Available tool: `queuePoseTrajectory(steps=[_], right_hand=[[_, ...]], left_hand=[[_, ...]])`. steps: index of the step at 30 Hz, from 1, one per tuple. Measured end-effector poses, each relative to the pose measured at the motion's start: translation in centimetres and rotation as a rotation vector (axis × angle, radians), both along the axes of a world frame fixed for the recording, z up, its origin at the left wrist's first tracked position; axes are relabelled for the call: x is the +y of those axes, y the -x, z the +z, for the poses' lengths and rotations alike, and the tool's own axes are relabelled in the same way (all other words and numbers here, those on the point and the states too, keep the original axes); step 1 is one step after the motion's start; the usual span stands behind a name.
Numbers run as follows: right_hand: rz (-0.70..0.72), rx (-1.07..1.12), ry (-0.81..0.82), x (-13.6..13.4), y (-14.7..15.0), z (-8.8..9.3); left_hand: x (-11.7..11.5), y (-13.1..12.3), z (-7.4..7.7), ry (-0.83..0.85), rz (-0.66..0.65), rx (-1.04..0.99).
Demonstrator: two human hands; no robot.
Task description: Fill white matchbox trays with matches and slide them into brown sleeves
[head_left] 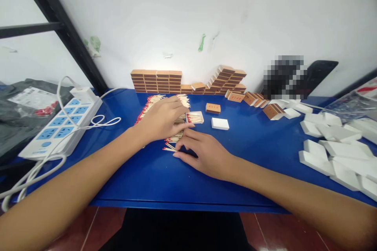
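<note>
A pile of red-tipped matches (150,106) lies on the blue table. My left hand (161,117) rests palm down across the pile, fingers stretched out and its thumb reaching right. At the pile's near edge my right hand (203,151) has thumb and forefinger brought close together on the ends of a few matches (169,149); its other fingers curl close to my left thumb. Just right of my left hand stands an open white matchbox tray (198,117) with matches in it. The matches beneath my left palm are hidden.
An orange-brown matchbox (213,108) and a white tray (220,124) lie to the right. Stacked matchboxes (156,82) line the wall. Several white trays (341,149) are heaped at the far right. A power strip (63,123) with loose white cable stands at left.
</note>
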State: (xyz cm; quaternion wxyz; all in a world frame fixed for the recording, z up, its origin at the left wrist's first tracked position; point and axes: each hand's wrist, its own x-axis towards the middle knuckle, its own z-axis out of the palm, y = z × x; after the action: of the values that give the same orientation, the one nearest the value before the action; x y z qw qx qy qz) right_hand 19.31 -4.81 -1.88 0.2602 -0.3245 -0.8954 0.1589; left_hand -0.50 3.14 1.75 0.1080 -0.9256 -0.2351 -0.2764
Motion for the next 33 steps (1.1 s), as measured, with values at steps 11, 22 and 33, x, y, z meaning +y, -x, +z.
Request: queuePoseTrajectory(steps=[11, 22, 33], right_hand=[[0.004, -0.020, 0.022, -0.04, -0.16, 0.41], [0.053, -0.038, -0.006, -0.78, 0.13, 0.49], [0.060, -0.051, -0.009, -0.59, 0.07, 0.41]], left_hand=[[0.04, 0.09, 0.03, -0.015, -0.011, 0.004], [0.00, 0.08, 0.03, -0.015, -0.029, 0.005], [-0.05, 0.12, 0.09, 0.012, -0.021, 0.017]])
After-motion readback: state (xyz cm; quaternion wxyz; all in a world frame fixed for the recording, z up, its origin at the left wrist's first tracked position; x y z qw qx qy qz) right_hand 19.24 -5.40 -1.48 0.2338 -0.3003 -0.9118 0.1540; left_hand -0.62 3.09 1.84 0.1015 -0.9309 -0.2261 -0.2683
